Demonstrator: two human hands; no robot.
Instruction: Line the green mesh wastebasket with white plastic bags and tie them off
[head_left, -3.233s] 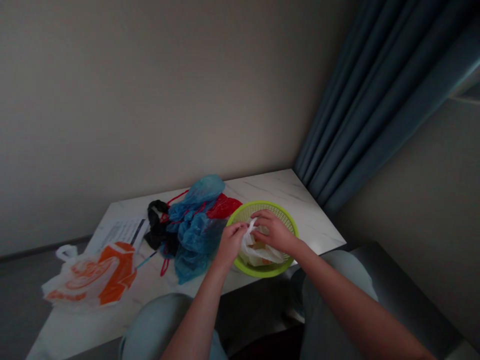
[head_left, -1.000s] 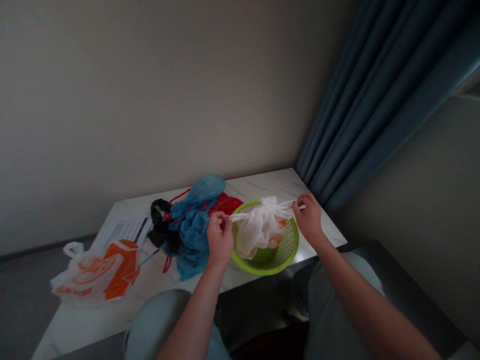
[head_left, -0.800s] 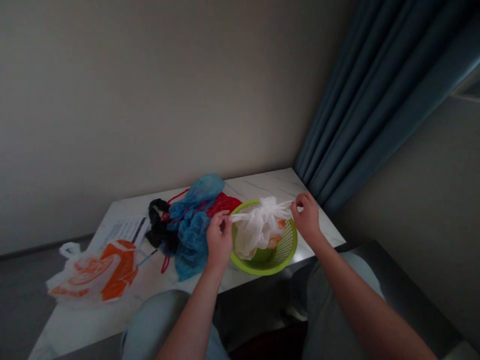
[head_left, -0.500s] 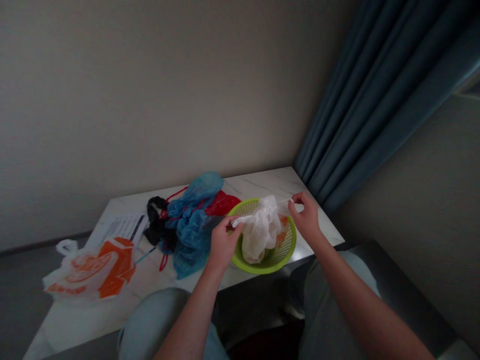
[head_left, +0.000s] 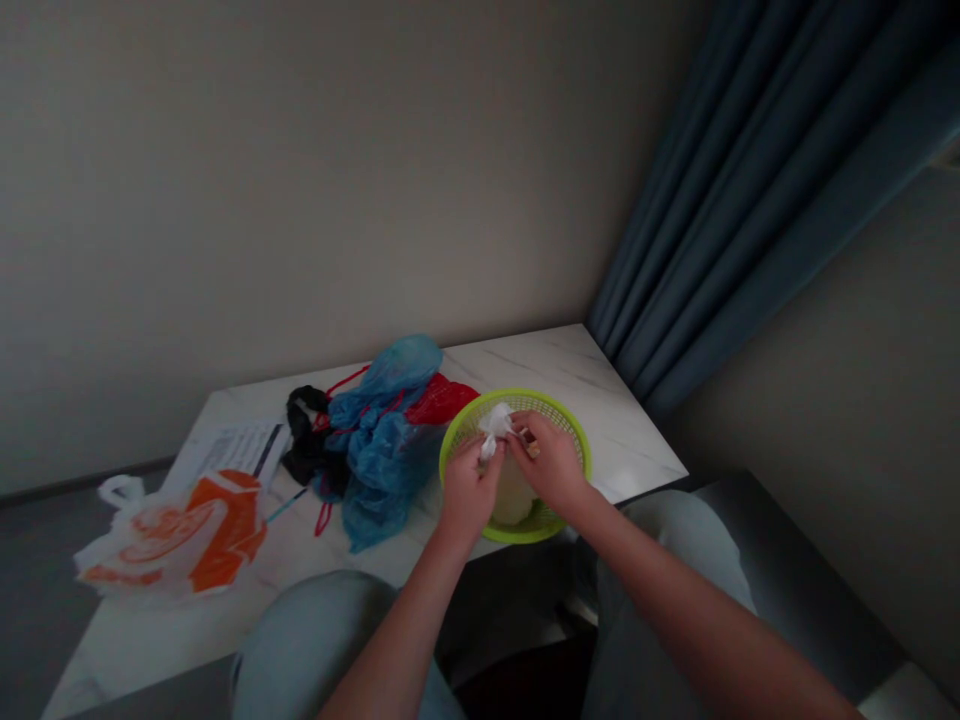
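Observation:
A white, thin plastic bag (head_left: pixel 513 497) sits in the green mesh basket (head_left: pixel 574 420), its upper part bunched together. My left hand (head_left: pixel 471 487) pinches the bunched plastic from the left. From the right, my right hand (head_left: pixel 551 460) grips it too, and the fingertips of both hands nearly meet over the basket. Part of the bag and of the basket's inside is hidden behind my hands. Something orange-brown shows beside my right fingers, too small to name.
Left of the basket lie crumpled blue bags (head_left: pixel 390 460), a red bag (head_left: pixel 442 400) and a black bag (head_left: pixel 306 440). A white bag with orange print (head_left: pixel 187 535) rests on a printed sheet (head_left: pixel 232 448). The marbled table (head_left: pixel 540 350) meets a wall; a blue curtain (head_left: pixel 675 250) hangs right.
Both hands have come together from the bag's two sides to its middle. The stretched top of the bag is now gathered between them.

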